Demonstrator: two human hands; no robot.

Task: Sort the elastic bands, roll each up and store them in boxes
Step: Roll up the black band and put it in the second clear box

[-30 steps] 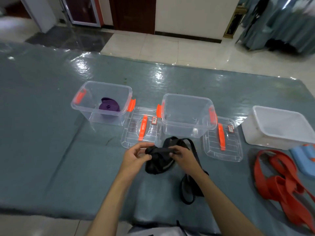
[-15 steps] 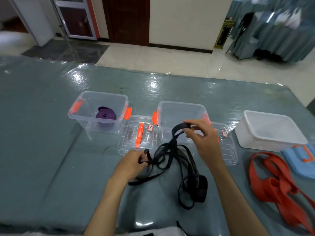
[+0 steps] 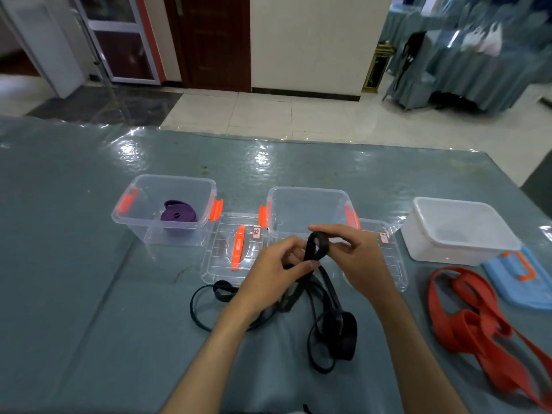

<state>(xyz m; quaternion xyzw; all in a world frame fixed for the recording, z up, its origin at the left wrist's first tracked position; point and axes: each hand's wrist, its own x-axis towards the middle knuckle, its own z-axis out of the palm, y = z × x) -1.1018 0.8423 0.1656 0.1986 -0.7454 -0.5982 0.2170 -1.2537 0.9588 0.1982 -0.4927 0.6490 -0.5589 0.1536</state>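
A tangle of black elastic bands (image 3: 331,321) lies on the table in front of me. My right hand (image 3: 358,258) pinches a small loop at one band's end, held just above the table. My left hand (image 3: 274,273) grips the same band right below that loop. A rolled purple band (image 3: 178,216) sits in the left clear box (image 3: 131,218). The middle clear box (image 3: 310,194) has nothing in it. Red bands (image 3: 478,330) lie in a heap at the right.
Two clear lids with orange handles (image 3: 236,252) (image 3: 394,264) lie flat beside the boxes. A white tub (image 3: 460,255) stands at the right, with a blue lid (image 3: 525,273) in front of it. The table's far edge meets tiled floor.
The black bundle came apart and now trails on the table. My right hand lifted one end, then came back down toward my left hand, and the end is now folded into a small loop.
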